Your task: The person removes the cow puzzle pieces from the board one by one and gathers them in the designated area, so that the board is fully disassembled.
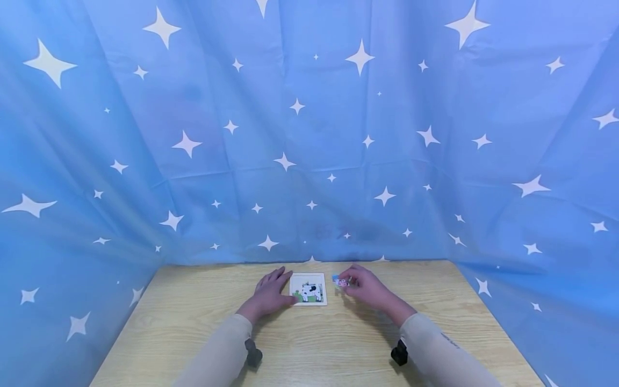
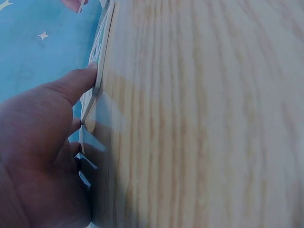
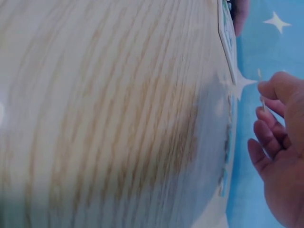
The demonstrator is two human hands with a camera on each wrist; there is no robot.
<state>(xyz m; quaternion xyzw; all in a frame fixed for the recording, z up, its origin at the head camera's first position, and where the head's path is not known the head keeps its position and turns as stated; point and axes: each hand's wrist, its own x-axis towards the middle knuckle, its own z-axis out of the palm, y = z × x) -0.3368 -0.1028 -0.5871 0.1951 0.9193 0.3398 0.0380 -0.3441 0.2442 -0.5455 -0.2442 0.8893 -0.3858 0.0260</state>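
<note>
A square picture puzzle board (image 1: 316, 277) with a pale frame and a black-and-white cow lies on the table. At its left side is my left hand (image 1: 271, 292), thumb pressing the near left corner and fingers spread along that edge. The left wrist view shows this thumb (image 2: 78, 83) lying straight on the board's rim. To the right of the board, my right hand (image 1: 365, 287) pinches a small puzzle piece (image 1: 342, 280), pink with blue and green, between thumb and fingertips. Seen edge-on in the right wrist view, the piece is a thin line, raised above the table surface.
The wooden table (image 1: 309, 344) has its far edge against a blue curtain (image 1: 309, 118) with white stars. Low along the table in the right wrist view runs a thin strip of coloured edges (image 3: 227, 142). Black wrist cameras sit at both sleeves.
</note>
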